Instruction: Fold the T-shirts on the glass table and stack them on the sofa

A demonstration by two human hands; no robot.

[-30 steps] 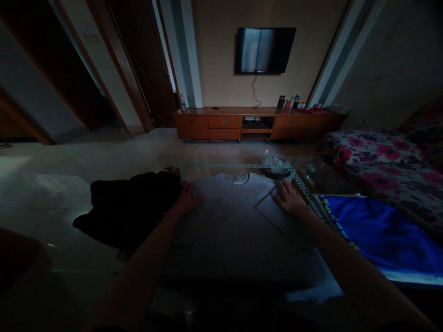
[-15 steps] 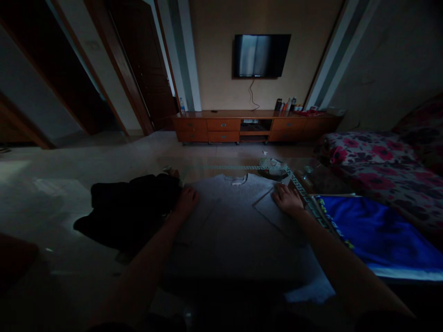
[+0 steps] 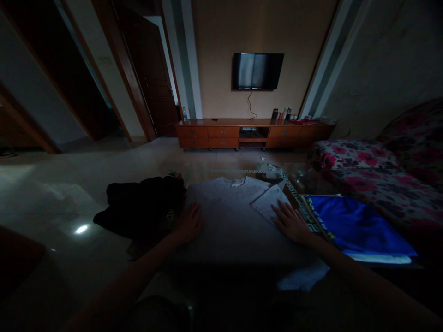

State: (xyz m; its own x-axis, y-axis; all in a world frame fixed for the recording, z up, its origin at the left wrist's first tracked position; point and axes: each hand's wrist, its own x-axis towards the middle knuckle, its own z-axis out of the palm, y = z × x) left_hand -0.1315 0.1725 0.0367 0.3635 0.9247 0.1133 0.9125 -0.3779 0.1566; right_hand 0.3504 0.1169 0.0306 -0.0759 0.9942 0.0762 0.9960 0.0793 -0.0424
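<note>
A grey T-shirt point(image 3: 231, 216) lies spread on a glass table in front of me, its collar away from me. The right-hand sleeve is folded inward over the body. My left hand point(image 3: 189, 223) rests on the shirt's left edge, fingers stretched out. On the right edge, just below the folded sleeve, my right hand point(image 3: 292, 221) lies flat with its fingers spread. Part of the shirt's lower hem hangs at the near right, and its near middle is lost in shadow.
Dark clothing point(image 3: 138, 207) is heaped left of the shirt. Folded blue fabric point(image 3: 360, 226) lies at the right, by a floral sofa point(image 3: 367, 161). Beyond the table stand a wooden TV cabinet point(image 3: 194, 132) and a wall-mounted television point(image 3: 258, 71). A bowl-like item point(image 3: 270, 173) sits at the table's far edge.
Both hands have slid down the shirt's sides toward me, from near the shoulders to lower on the body. The camera view has tilted up slightly.
</note>
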